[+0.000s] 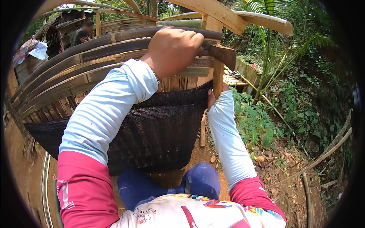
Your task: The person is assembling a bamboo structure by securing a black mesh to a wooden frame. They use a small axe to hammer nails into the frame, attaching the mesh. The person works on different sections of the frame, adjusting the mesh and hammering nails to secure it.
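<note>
A person (84, 32) sits far off at the top left, by a hut. The fence (57, 76) is made of long bamboo slats that bend across. A black net (159, 129) hangs down from it. The left hand (173, 49) is shut tight over the top slats, just beside the post (218, 76). The right hand (212, 99) is low behind the post, touching it; I cannot tell how its fingers are. Below is brown dirt (23, 167). Green plants (304, 95) grow on the right.
</note>
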Action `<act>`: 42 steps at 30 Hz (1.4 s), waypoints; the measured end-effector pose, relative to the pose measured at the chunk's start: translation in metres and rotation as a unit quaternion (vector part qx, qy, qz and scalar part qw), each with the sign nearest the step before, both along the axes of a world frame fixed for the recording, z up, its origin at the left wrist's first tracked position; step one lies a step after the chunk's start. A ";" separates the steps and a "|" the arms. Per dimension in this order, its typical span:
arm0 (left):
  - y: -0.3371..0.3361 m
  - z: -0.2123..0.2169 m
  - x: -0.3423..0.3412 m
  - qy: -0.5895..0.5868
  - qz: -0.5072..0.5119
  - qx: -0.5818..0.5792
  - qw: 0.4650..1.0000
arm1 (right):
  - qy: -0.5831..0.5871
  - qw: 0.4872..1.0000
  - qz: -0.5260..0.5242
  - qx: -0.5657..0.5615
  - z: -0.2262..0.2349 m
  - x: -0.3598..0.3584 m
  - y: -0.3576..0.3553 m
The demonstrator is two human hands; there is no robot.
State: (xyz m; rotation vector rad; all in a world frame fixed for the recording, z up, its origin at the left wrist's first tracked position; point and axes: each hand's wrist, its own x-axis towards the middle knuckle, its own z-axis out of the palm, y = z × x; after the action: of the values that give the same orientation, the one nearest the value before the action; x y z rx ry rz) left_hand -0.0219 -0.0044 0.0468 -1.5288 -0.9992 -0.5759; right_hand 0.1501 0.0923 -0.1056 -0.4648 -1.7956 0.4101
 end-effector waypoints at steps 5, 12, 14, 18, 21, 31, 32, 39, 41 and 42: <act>-0.003 0.002 0.001 0.000 0.013 -0.012 1.000 | 0.130 0.982 -0.058 0.122 -0.014 -0.001 -0.005; -0.036 -0.031 0.033 -0.396 -0.245 -0.112 0.878 | 0.203 0.913 0.220 -0.278 -0.018 0.018 -0.068; -0.036 -0.061 0.043 -0.556 -0.464 -0.200 0.660 | 0.166 0.911 0.259 -0.273 -0.009 0.027 -0.081; -0.070 -0.083 0.062 -0.685 -0.489 -0.315 0.438 | 0.138 0.895 0.309 -0.291 0.005 0.027 -0.101; -0.077 -0.094 0.061 -0.689 -0.485 -0.330 0.426 | 0.121 0.907 0.282 -0.288 0.018 0.023 -0.117; -0.125 -0.154 0.062 -0.603 -0.395 -0.345 0.602 | 0.019 0.890 0.325 -0.319 -0.033 -0.008 -0.105; -0.129 -0.157 0.065 -0.626 -0.395 -0.360 0.568 | -0.003 0.897 0.288 -0.334 -0.040 -0.009 -0.104; -0.167 -0.190 0.062 -0.719 -0.212 -0.382 0.540 | -0.055 0.874 0.329 -0.353 -0.084 -0.036 -0.149; -0.159 -0.213 0.062 -0.707 -0.196 -0.367 0.572 | -0.058 0.871 0.330 -0.360 -0.092 -0.035 -0.153; -0.154 -0.224 0.061 -0.700 -0.188 -0.359 0.588 | -0.062 0.869 0.332 -0.361 -0.094 -0.036 -0.154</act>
State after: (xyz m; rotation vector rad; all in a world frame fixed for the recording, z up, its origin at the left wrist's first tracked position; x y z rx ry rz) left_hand 0.0386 -0.1586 -0.1776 -1.8624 -2.3154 -2.0813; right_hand 0.1145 -0.0617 -0.1993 -0.3619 -1.8503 1.5994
